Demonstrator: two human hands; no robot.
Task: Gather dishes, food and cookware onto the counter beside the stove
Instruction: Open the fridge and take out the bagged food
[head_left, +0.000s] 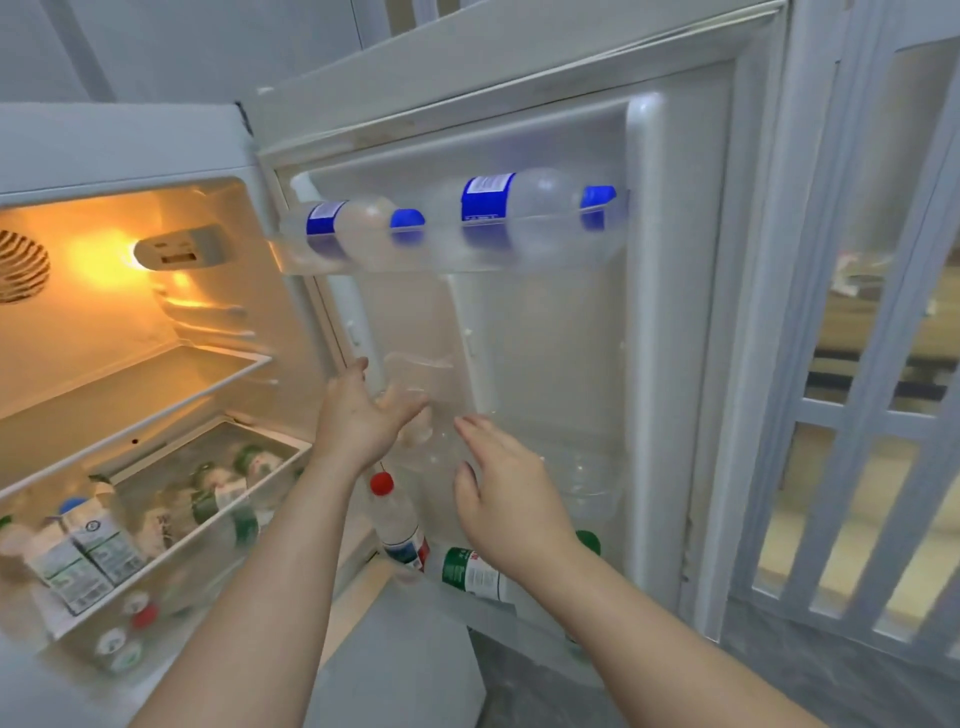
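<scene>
Container (422, 384) of clear plastic, judged the item sought at this step, sits in the middle part of the open fridge door (675, 312), above the bottom rack (519, 608). Blur and transparency hide its exact shape and whether it holds anything. It is judged light and thin-walled, likely to flex or crack if squeezed and possibly slick from the cold. A hold from both sides or under the base looks sounder than a pinch at the rim. Left hand (358, 421) is at its left side, fingers spread and relaxed, thumb raised; whether the fingertips touch the plastic cannot be told. Right hand (506, 488) is just below and to the right, fingers straight and close together, holding nothing. Below the hands a red-capped bottle (397, 519) stands beside a green-labelled bottle (467, 571) that lies tilted in the bottom rack. Two blue-capped bottles (488, 205) lie in the top rack (467, 260) of the door. Inside the fridge (93, 140), a drawer (270, 434) holds cartons (88, 551) and further bottles, with a lit lamp (104, 254) above. No table or stove is in view, so the carry is not yet done.
</scene>
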